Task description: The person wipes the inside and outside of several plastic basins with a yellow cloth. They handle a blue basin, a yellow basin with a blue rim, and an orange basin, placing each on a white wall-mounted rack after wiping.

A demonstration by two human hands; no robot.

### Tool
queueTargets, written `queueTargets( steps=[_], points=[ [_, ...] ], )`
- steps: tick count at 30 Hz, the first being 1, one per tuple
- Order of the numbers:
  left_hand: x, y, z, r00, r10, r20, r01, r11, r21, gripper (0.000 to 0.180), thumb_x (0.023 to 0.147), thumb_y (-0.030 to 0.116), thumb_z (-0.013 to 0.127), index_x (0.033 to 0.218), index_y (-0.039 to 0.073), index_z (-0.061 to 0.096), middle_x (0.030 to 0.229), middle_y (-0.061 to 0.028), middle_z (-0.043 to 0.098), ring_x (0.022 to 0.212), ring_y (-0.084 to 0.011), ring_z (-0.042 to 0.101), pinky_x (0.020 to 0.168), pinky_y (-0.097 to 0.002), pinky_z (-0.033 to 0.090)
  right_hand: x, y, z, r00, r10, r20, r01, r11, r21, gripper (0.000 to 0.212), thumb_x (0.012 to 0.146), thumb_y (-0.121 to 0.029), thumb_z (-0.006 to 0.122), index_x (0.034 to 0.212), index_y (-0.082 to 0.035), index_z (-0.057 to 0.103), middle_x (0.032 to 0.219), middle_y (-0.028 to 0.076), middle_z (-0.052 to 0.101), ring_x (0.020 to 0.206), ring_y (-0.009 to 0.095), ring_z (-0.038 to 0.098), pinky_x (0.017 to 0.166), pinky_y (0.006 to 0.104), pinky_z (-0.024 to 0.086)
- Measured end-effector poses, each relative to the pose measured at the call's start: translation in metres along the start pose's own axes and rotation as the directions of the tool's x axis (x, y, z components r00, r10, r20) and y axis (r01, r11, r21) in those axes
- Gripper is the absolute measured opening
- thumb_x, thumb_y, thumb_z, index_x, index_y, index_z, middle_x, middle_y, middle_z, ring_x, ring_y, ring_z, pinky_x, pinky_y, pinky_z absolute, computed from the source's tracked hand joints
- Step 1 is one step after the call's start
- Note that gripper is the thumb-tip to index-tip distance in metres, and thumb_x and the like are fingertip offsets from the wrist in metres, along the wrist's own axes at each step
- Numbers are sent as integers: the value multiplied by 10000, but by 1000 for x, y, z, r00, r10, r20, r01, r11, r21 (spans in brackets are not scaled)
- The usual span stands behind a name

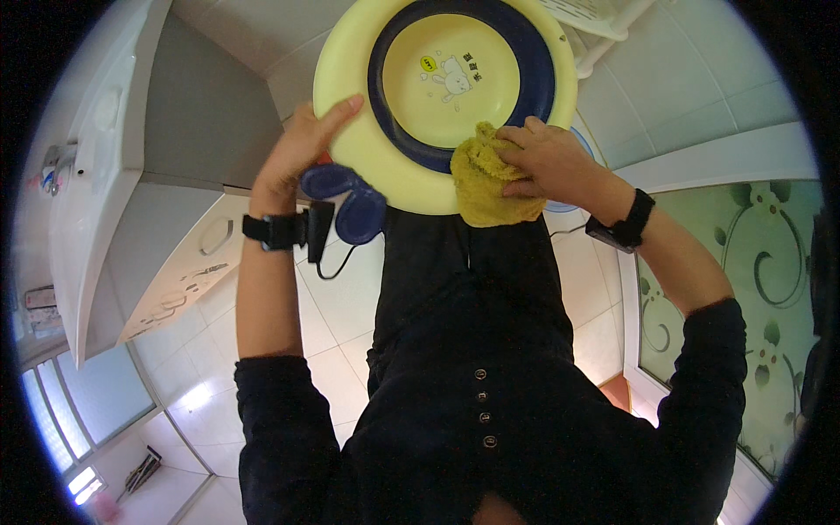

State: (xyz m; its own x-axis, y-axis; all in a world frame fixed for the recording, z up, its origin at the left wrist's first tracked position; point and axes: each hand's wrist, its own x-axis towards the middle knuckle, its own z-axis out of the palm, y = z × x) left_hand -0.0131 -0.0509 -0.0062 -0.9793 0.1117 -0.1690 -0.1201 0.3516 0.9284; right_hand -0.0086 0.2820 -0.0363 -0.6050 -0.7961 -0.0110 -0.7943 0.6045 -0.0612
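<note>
A round pale yellow plastic basin with a dark blue ring inside and a small cartoon print on its bottom is in front of me, its inside turned toward me. My left hand grips its left rim, the thumb on the front face and the other fingers hidden behind. Two dark blue rounded flaps hang beside my left wrist at the basin's lower left. In my right hand is a bunched yellow cloth, pressed against the lower right rim and draping over its edge.
At left stand a white sink with a metal faucet and a cabinet. A frosted glass door with flower patterns is at right. A white rack is at the upper right. Behind the basin shows a blue rim.
</note>
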Motion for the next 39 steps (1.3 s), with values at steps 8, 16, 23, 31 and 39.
queueTargets(
  steps=[8, 16, 23, 31, 39],
  points=[
    [-14, -56, -9, 945, 259, 201, 48, 499, -865, 583, 973, 461, 364, 1321, -4, 408, 1200, -149, 580, 1003, -216, 622, 854, -323, 521, 4, -10, 22, 995, -8, -103, 24, 988, 150, 509, 719, -422, 701, 1094, -83, 635, 1161, 117, 556, 988, 278, 550, 791, 377, 493],
    [-69, -121, 70, 973, 92, 211, 65, 768, -637, 519, 850, 109, 647, 1310, 74, 411, 1253, -91, 517, 1176, -244, 496, 1015, -418, 387, 5, -7, 33, 974, 41, -223, 22, 962, 272, 509, 713, -425, 706, 1072, -70, 642, 1109, 140, 555, 986, 306, 556, 805, 390, 483],
    [-32, -63, 117, 964, 33, -263, -229, 607, -761, 454, 875, 137, 648, 1268, 41, 442, 1184, -57, 550, 1051, -162, 543, 893, -306, 450, 32, -48, 23, 947, 207, -245, -78, 890, 449, 470, 739, -356, 684, 1074, -33, 614, 1078, 148, 549, 998, 335, 556, 831, 397, 475],
    [-11, 2, 87, 890, -66, -451, -243, 770, -590, 332, 856, 90, 658, 1146, -27, 546, 1020, -75, 625, 841, -155, 609, 731, -266, 498, 56, -63, 43, 866, 225, -447, -17, 906, 423, 353, 784, -334, 639, 979, -41, 624, 1085, 118, 568, 950, 310, 572, 748, 393, 499],
    [-8, 17, 62, 924, -34, -382, -166, 862, -479, 392, 811, 131, 713, 1117, -66, 569, 1037, -136, 630, 853, -204, 639, 715, -306, 530, 1, 86, 4, 963, 1, -270, -77, 959, -273, 355, 777, -250, 624, 1084, -75, 587, 957, 103, 596, 819, 277, 603, 599, 392, 537]
  ],
)
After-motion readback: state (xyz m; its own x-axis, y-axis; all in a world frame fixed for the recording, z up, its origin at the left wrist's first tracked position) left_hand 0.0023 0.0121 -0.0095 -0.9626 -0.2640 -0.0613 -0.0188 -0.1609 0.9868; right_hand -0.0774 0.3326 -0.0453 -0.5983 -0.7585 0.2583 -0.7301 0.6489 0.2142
